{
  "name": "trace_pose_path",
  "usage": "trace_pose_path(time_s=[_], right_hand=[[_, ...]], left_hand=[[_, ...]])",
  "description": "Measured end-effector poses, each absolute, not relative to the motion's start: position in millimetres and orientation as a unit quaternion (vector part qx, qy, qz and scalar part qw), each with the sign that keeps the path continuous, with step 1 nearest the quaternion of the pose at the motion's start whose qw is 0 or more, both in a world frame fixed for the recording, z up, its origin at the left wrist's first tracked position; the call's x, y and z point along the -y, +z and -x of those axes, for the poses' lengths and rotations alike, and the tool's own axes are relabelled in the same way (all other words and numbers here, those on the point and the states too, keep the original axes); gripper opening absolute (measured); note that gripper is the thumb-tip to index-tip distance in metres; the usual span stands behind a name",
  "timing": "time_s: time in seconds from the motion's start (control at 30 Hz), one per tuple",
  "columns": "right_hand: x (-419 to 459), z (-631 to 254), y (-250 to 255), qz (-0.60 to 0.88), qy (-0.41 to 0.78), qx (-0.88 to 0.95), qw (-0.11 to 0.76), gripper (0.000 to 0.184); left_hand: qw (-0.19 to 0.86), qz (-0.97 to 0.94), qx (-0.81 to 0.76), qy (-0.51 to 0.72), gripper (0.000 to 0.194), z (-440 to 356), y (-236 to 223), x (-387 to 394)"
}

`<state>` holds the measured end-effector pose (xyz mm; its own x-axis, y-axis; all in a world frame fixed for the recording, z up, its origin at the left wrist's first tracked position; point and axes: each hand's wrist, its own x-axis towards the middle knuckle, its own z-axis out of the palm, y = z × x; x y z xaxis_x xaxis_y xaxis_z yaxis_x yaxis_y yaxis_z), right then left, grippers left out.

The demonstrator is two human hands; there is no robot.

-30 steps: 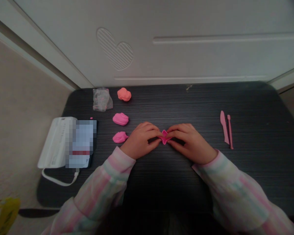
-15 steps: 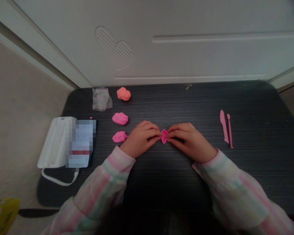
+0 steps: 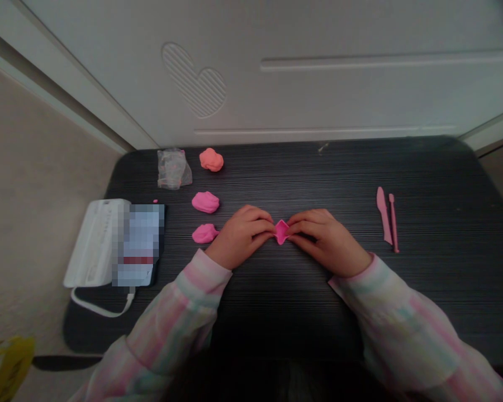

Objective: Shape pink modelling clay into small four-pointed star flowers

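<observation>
A small flattened piece of bright pink clay [image 3: 281,231] sits just above the dark ribbed table [image 3: 302,173], pinched from both sides. My left hand [image 3: 241,237] grips its left edge with closed fingertips. My right hand [image 3: 324,240] grips its right edge the same way. Both wrists rest on the table, in pastel striped sleeves.
Two pink clay lumps [image 3: 205,202] [image 3: 204,233] and an orange one [image 3: 212,159] lie left of my hands, beside a crumpled clear wrapper [image 3: 174,168]. Two pink plastic modelling tools [image 3: 388,218] lie at the right. A white case [image 3: 98,243] with a cord sits on the left edge.
The clay piece has been pressed narrower, from a wider star-like shape to a small folded diamond. Both hands stay in place.
</observation>
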<state>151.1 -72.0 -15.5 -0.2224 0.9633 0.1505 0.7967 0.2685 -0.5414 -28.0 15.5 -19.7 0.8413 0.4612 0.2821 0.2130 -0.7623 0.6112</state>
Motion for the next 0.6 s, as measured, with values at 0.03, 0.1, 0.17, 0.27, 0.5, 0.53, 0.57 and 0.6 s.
trace_pose_path(time_s=[0.03,0.1,0.17,0.27,0.5,0.53,0.57,0.6], right_hand=[[72.0,-151.2,-14.5,0.577,0.179,0.762,0.234,0.012],[72.4,-151.4,-11.8,0.575,0.188,0.761,0.233,0.011],[72.9,-151.4,-8.3,0.574,0.203,0.758,0.235,0.012],[73.6,-151.3,-3.4,0.578,0.225,0.744,0.247,0.016],[72.1,-151.8,-4.0,0.642,0.190,0.703,0.239,0.011],[71.9,-151.8,-4.4,0.640,0.191,0.707,0.231,0.012],[71.8,-151.7,-4.5,0.638,0.193,0.711,0.226,0.012],[71.8,-151.5,-4.4,0.636,0.195,0.713,0.222,0.013]], left_hand=[[0.295,-0.914,-0.185,0.209,0.011,28.1,-18.9,-15.4],[0.308,-0.911,-0.186,0.202,0.011,28.2,-17.0,-15.0],[0.324,-0.905,-0.190,0.198,0.015,28.3,-15.0,-14.4],[0.342,-0.896,-0.209,0.192,0.022,28.8,-12.6,-13.6],[0.347,-0.886,-0.256,0.168,0.033,30.9,-10.5,-11.1],[0.345,-0.889,-0.252,0.164,0.032,30.9,-10.4,-10.7],[0.343,-0.892,-0.248,0.161,0.031,30.8,-10.3,-10.4],[0.342,-0.894,-0.242,0.160,0.031,30.7,-10.3,-10.1]])
